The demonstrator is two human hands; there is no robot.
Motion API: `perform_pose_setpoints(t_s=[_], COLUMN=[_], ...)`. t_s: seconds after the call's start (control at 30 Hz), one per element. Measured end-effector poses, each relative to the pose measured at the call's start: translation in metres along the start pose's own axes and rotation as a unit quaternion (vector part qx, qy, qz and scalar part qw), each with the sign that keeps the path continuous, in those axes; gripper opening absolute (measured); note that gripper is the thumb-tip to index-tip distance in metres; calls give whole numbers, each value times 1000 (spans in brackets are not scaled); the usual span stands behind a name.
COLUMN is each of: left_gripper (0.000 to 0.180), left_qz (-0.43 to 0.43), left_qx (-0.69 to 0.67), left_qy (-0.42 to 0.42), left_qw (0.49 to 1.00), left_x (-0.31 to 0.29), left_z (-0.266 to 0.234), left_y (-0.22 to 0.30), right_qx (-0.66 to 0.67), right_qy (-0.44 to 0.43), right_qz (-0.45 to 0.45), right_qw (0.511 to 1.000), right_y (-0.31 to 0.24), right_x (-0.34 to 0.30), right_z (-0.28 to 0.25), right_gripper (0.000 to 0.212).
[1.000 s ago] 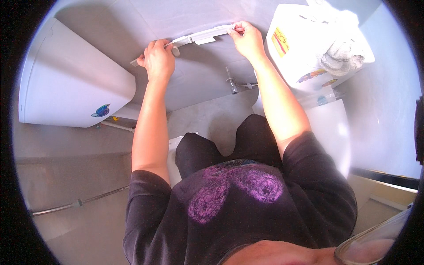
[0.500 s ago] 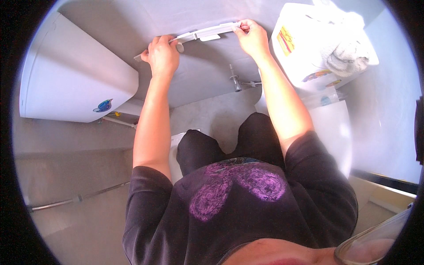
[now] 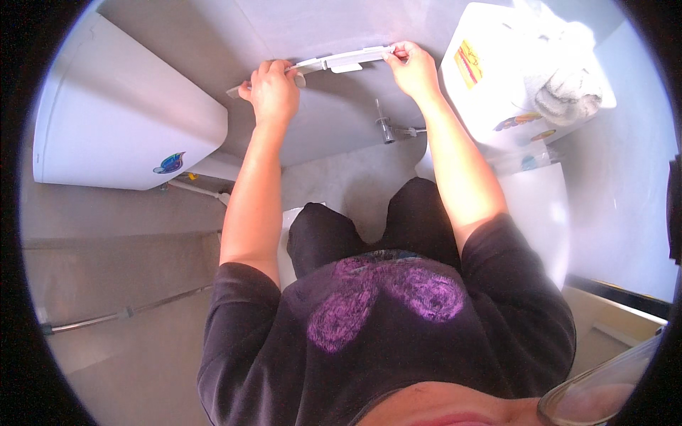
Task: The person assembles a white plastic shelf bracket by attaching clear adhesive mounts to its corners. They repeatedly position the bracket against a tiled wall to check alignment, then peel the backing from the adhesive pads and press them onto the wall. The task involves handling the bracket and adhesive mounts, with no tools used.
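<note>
A long, narrow white plastic strip (image 3: 364,55), like a wall rack, lies along the grey wall with both my hands on it. My left hand (image 3: 274,92) is closed round its left part, and a piece of the strip pokes out past the fingers. At its right end my right hand (image 3: 415,69) pinches it between thumb and fingertips. A small white tab (image 3: 347,69) hangs below the strip's middle. Beside my left fingers a short, round white piece (image 3: 300,80) sticks out. I cannot tell whether the strip is fixed to the wall.
To the left hangs a white tank (image 3: 128,106) with a blue drop sticker. A white box (image 3: 490,64) carrying a grey-white towel (image 3: 568,96) stands at the right. Below the strip, a metal valve (image 3: 385,130) juts from the wall. A metal rail (image 3: 89,323) runs along the lower left.
The strip and both hands sit slightly lower and farther right in the picture, while the view itself has shifted a little. Both grips look the same.
</note>
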State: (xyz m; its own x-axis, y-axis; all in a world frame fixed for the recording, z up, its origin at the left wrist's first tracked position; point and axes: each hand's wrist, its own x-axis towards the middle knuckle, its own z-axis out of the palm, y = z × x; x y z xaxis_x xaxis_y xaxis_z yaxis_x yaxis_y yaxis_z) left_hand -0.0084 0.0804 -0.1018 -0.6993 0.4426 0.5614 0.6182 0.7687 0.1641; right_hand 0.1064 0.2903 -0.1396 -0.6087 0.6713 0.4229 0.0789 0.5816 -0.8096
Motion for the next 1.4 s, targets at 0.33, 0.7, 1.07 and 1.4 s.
perform_pose_setpoints(t_s=[0.33, 0.7, 1.07, 1.4], left_gripper=[15, 12, 13, 12], left_qz=[39, 35, 35, 32], left_qx=[-1, -35, -30, -22], left_qy=[19, 50, 54, 58], left_qw=[999, 998, 997, 998], left_x=[1, -5, -12, -15], left_z=[11, 22, 29, 33], left_y=[-9, -12, -12, -11], right_qx=[-25, -41, 0, -28], right_qy=[-2, 8, 12, 5], right_qz=[-17, -23, -15, -13], right_qw=[1000, 999, 1000, 1000], right_y=[12, 11, 3, 18], right_x=[0, 1, -8, -5], right_z=[9, 12, 4, 11], right_gripper=[25, 26, 17, 23])
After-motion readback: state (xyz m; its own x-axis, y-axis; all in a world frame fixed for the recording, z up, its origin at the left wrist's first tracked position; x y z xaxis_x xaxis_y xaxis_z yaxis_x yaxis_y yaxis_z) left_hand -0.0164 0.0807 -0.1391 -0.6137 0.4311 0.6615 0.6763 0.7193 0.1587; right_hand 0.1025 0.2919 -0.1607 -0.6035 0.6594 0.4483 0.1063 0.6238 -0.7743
